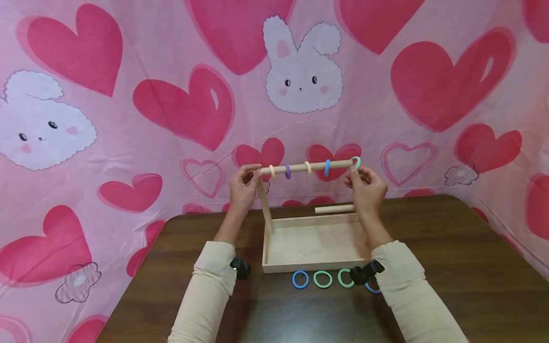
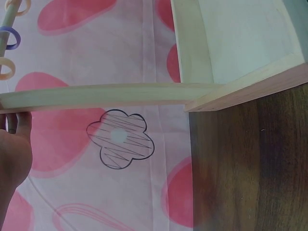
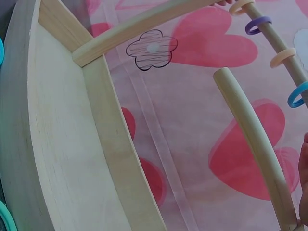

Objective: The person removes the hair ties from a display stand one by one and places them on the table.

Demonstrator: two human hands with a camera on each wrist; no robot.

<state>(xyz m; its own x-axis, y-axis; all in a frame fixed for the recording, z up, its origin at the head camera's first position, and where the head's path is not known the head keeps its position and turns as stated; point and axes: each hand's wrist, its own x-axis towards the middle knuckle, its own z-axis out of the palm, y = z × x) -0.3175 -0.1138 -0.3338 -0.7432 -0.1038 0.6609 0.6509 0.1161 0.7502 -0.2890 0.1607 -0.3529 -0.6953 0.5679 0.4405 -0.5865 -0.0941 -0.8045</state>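
Observation:
A wooden rod [image 1: 296, 167] runs level atop an upright post [image 1: 264, 205] of a wooden tray stand. Threaded on it are two peach rings [image 1: 272, 171], a purple ring [image 1: 288, 171] and a blue ring [image 1: 327, 167]. My left hand [image 1: 243, 188] grips the rod's left end, where it meets the post. At the rod's right end, my right hand [image 1: 368, 188] pinches a green ring [image 1: 357, 163] between thumb and fingers; whether the ring encircles the rod tip, I cannot tell. In the right wrist view, only an edge of the right hand [image 3: 304, 180] shows.
Below is the shallow wooden tray [image 1: 317, 267] on a dark brown table [image 1: 193, 276]. A shorter lower rod [image 1: 334, 208] juts left behind my right wrist. Blue rings [image 1: 300, 279] and green rings [image 1: 322, 279] lie along the tray's front. A pink cloth [image 1: 364, 119] hangs behind.

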